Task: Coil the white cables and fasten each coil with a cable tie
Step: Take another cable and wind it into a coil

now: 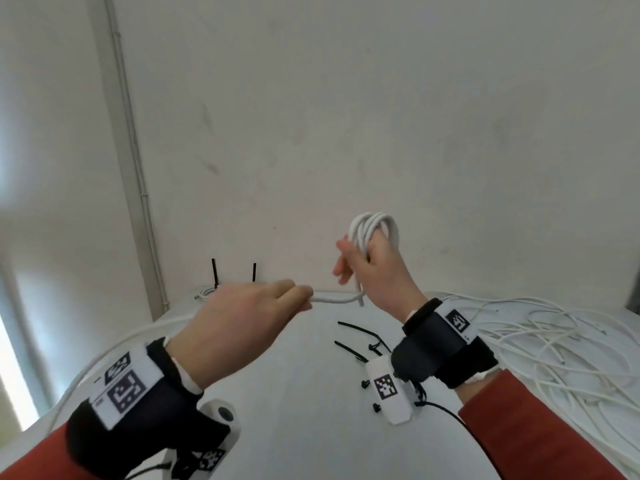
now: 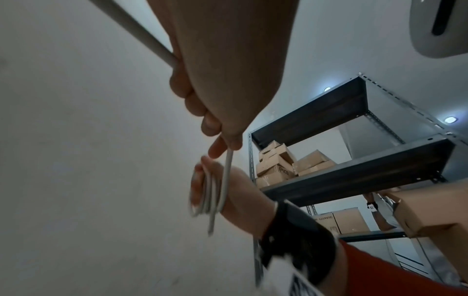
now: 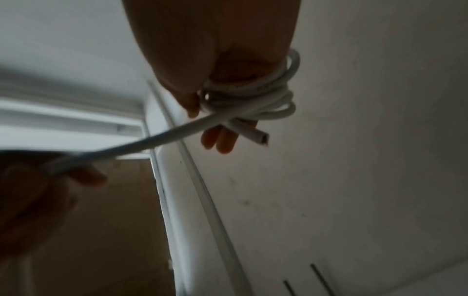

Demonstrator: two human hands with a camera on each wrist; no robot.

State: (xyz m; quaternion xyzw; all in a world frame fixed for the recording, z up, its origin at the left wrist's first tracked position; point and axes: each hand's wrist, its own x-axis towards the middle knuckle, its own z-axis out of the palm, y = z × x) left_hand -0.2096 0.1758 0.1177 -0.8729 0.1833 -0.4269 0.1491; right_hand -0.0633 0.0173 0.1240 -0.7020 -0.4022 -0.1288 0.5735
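White cable (image 1: 372,230), smooth and round, sits in several tight loops around the right hand (image 1: 381,275), fingers half-curled, thumb clamping the bundle, raised above the table (image 1: 294,375). A cut end pokes out below. Left hand (image 1: 239,327) pinches the running length, pulled straight between both hands. Black cable ties (image 1: 356,336) lie underneath, loose cables (image 1: 561,344) heaped on the right.

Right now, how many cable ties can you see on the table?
4 at least, on the table: far tie, near tie, and two tie heads beside the marker block, which hides their straps. More may lie hidden under it.
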